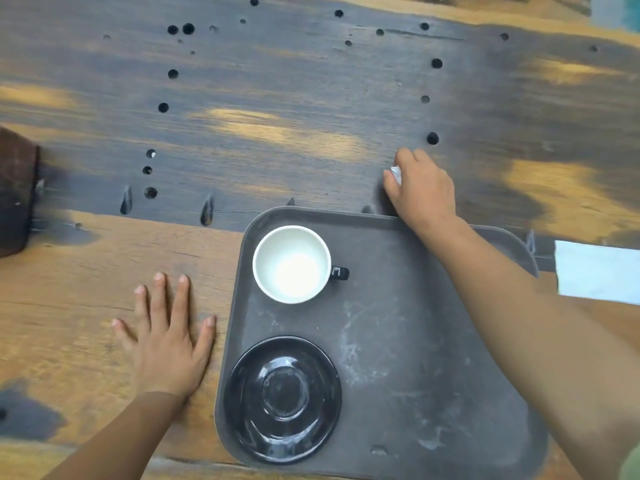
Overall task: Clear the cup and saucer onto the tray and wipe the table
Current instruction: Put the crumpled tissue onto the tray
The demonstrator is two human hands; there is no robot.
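The left hand (166,341) lies flat on the wooden table (86,271) at lower left, fingers spread, holding nothing. The right hand (420,188), centre right beyond the tray's far edge, is closed on a small white wad (396,174), mostly hidden in the fist. On the grey tray (433,341), the cup (291,264) stands upright, handle pointing right; the black saucer (282,398) lies just below it. A pale sheet (597,271) is cut off at the right edge.
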